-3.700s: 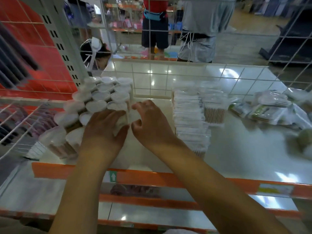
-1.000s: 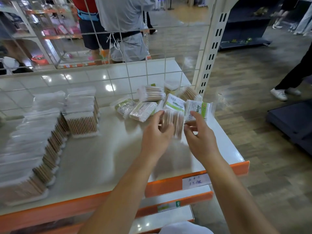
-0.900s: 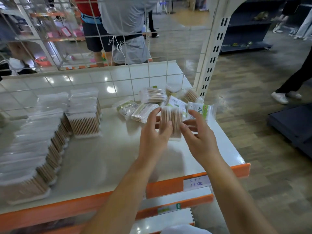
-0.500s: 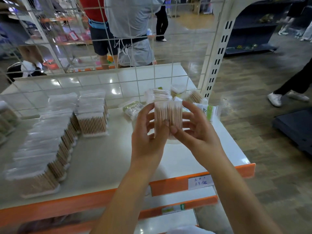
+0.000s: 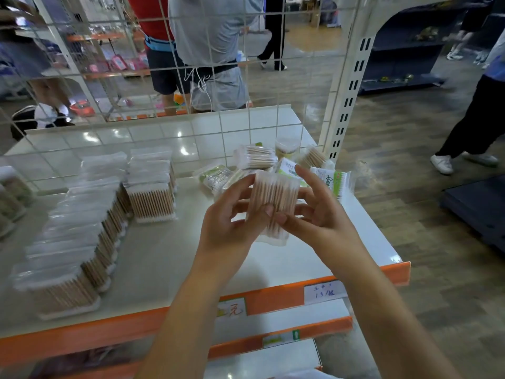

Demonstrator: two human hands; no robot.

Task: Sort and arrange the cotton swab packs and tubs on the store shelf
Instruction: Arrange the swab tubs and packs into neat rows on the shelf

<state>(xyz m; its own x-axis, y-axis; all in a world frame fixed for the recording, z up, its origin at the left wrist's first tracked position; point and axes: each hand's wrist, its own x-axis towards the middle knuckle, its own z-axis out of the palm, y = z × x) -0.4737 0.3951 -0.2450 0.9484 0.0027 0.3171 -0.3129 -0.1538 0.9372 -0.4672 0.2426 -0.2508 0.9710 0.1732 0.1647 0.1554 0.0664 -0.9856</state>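
A clear pack of wooden cotton swabs (image 5: 274, 196) stands upright above the white shelf (image 5: 169, 258), held between both hands. My left hand (image 5: 232, 220) grips its left side with thumb in front. My right hand (image 5: 314, 214) grips its right side, fingers behind it. Behind them lies a loose heap of swab packs (image 5: 255, 158), some with green labels (image 5: 334, 180), and a round tub (image 5: 285, 146). Two neat rows of stacked swab packs (image 5: 82, 228) run along the left half of the shelf.
A wire grid panel (image 5: 246, 77) backs the shelf, with a white slotted upright (image 5: 349, 88) at its right. The shelf's orange front edge (image 5: 273, 294) carries price labels. Several people stand beyond the grid and on the wooden floor at right.
I have turned from the tubs at the left end to the loose heap at the right, taken one swab pack from it, and lifted it upright between both hands.
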